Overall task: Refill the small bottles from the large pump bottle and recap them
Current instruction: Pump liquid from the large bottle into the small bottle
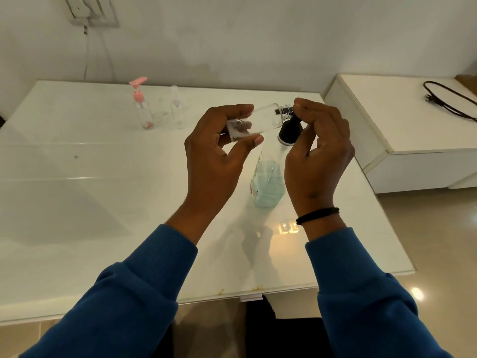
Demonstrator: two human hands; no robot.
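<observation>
White bench [103, 202]: left hand [216, 156] grips small bottle [258, 120] tilted; right hand [317, 151] pinches its neck. Likely light, smooth, slippery; hold mid-body.

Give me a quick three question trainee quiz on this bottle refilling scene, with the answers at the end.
1. True or false: the left hand holds the small clear bottle tilted on its side.
2. What colour is the liquid in the large pump bottle? A pink, B pale blue-green, C yellow.
3. How many small bottles stand at the back of the table?

Key: 1 true; 2 B; 3 two, the pink-pump bottle and the clear-capped bottle.
</observation>
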